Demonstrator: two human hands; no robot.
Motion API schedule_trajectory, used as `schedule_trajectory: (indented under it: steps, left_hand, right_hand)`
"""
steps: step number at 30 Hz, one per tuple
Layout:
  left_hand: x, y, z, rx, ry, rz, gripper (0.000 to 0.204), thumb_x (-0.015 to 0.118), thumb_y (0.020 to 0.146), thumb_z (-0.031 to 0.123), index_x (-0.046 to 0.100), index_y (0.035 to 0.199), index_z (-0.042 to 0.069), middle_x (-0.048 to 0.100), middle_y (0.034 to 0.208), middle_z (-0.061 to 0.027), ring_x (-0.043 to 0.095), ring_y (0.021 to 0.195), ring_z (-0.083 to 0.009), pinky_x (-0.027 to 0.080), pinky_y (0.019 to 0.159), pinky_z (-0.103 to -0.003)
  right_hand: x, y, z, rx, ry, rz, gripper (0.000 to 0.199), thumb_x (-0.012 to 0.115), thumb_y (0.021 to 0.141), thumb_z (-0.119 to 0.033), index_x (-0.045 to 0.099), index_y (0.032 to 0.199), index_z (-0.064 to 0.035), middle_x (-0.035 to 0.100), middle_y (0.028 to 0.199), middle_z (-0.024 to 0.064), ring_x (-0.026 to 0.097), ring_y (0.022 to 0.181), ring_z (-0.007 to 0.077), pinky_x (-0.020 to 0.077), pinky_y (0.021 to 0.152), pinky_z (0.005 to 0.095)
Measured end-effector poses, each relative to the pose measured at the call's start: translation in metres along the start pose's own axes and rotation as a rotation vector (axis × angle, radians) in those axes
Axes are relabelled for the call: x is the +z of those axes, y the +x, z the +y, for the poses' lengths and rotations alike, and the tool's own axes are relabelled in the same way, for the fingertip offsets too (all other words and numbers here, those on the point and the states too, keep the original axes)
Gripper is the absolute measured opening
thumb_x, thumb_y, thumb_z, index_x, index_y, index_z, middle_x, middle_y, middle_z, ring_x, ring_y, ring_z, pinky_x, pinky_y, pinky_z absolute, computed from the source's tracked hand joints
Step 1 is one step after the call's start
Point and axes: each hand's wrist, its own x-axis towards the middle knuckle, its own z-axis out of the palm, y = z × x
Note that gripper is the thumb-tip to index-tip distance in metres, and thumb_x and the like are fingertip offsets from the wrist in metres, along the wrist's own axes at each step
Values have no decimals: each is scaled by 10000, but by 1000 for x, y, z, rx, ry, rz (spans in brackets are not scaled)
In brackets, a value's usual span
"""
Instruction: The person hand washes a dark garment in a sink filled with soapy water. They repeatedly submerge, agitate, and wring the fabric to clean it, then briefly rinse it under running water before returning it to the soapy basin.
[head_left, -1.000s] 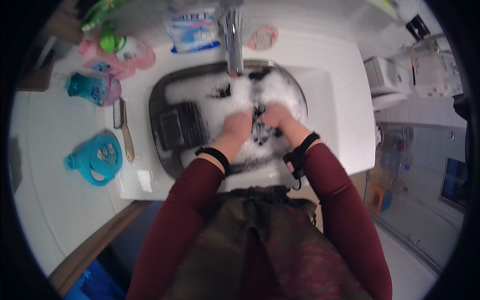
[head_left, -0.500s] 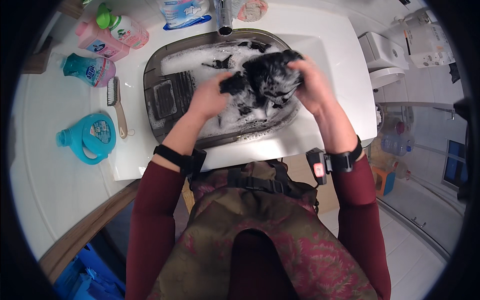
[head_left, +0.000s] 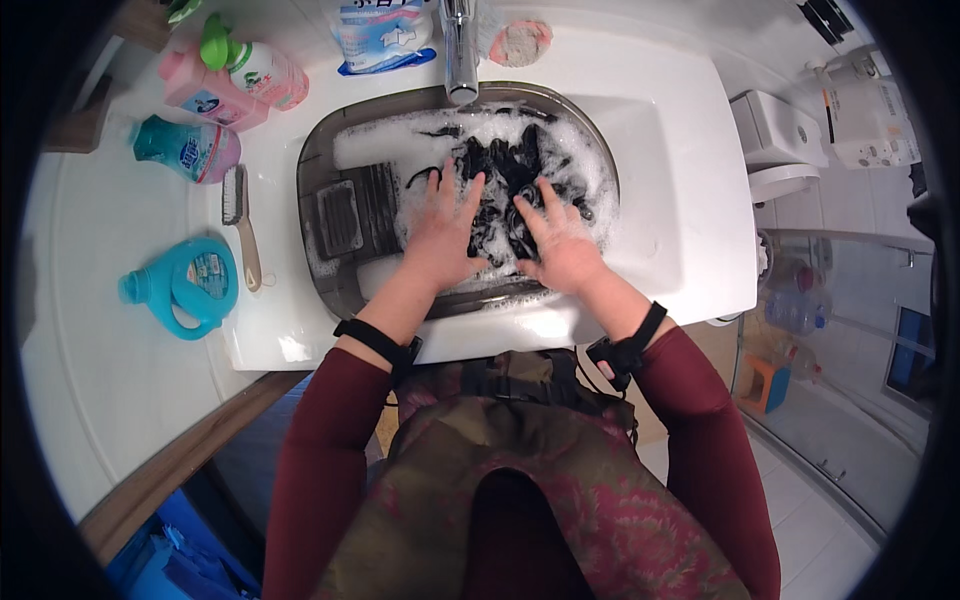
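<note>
A dark wet garment (head_left: 503, 165) lies bunched in white suds inside a translucent grey basin (head_left: 313, 250). My left hand (head_left: 442, 235) is over the near left part of the garment, fingers spread and stretched forward. Close beside it, my right hand (head_left: 560, 242) rests on the garment's right part, also with its fingers apart. Neither hand grips the cloth. Foam hides parts of the garment, so its exact kind does not show. A ribbed washboard section (head_left: 378, 208) forms the basin's left side.
The basin sits in a white sink (head_left: 690, 210) under a chrome faucet (head_left: 460, 60). To the left are a scrubbing brush (head_left: 245, 228), a turquoise jug (head_left: 205, 290), a teal-capped bottle (head_left: 205, 150) and pink bottles (head_left: 215, 95). A blue-white packet (head_left: 383, 35) stands behind.
Both hands have lowered the bunched garment into the suds and let go of it; their fingers are now spread. The right hand has come in leftward, toward the left one.
</note>
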Motion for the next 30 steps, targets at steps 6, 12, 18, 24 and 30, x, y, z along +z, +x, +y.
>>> schedule_trajectory:
  steps: [6,12,18,24,30]
  left_hand:
    - [3,34,1,14,33,-178,1258,945,551,358,247,1592,250,22,1659,-217,146,1505,-461,304,1176,-526]
    - [19,81,-6,-12,159,-185,803,822,699,221,501,1435,201,153,1638,-197,375,1405,-446,432,1089,-485]
    - [32,108,-15,-93,215,-391,327,618,833,78,723,1140,122,566,1358,-162,623,1161,-350,525,970,-439]
    - [14,113,-16,-220,110,-411,317,626,815,66,716,1118,79,652,1219,-176,644,1113,-363,537,926,-464]
    - [15,74,-32,-2,-331,208,532,753,701,70,611,1213,35,551,1358,-204,601,1167,-378,497,981,-448]
  right_hand:
    - [-9,37,0,54,-165,-231,985,864,716,-382,341,1514,-134,207,1605,225,463,1311,419,439,1070,437]
    - [-1,74,13,58,-167,-285,927,820,747,-484,414,1482,-92,429,1497,236,515,1298,389,425,1077,420]
    - [-3,108,20,78,-132,-499,570,812,732,-525,756,1092,-87,691,1227,117,643,1152,306,510,966,402]
    - [-11,106,31,150,34,-415,605,848,710,-451,713,1170,-83,656,1267,153,623,1182,313,511,964,399]
    - [-5,53,45,-28,515,190,805,909,647,-364,544,1278,-23,585,1295,199,558,1215,367,456,1029,392]
